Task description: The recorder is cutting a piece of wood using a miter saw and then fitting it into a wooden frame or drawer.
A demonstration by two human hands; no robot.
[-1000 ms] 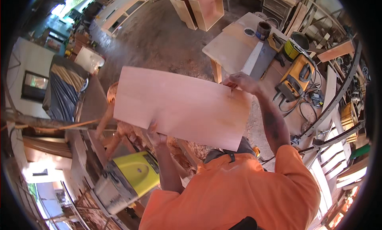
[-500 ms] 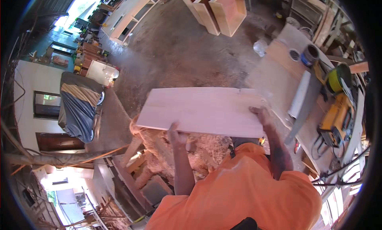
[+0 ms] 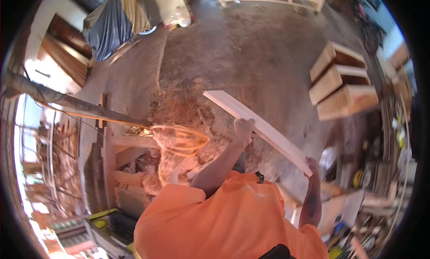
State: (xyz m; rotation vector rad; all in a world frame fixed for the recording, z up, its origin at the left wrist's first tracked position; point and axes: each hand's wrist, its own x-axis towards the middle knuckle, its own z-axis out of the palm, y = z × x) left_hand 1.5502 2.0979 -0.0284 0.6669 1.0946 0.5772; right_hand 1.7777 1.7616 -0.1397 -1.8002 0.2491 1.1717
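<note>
Board of pale pinkish wood (image 3: pixel 268 134), long and flat, slants across the middle of my head-camera feed, its far end up to the left and its near end down to the right. I see it at a steep angle, as a narrow strip, held in the air above a brown concrete floor (image 3: pixel 251 53). My bare left hand (image 3: pixel 244 129) grips its near edge, left of the middle, thumb side up. My bare right hand (image 3: pixel 312 165) is clasped on the right-hand end; I cannot make out how all its fingers sit. Both forearms reach out from a short-sleeved orange shirt (image 3: pixel 224 218).

Left of the board I have a heap of curly reddish-tan wood shavings (image 3: pixel 172 167), with loops of thin orange strip (image 3: pixel 192 133) at the end of a long grey-brown pole (image 3: pixel 67 99). Well off to the right stand three box-shaped pieces of pale wood (image 3: pixel 349 100), side by side on the floor. Upper left, a dark blue and tan cover (image 3: pixel 109 32) drapes over something I cannot identify.
</note>
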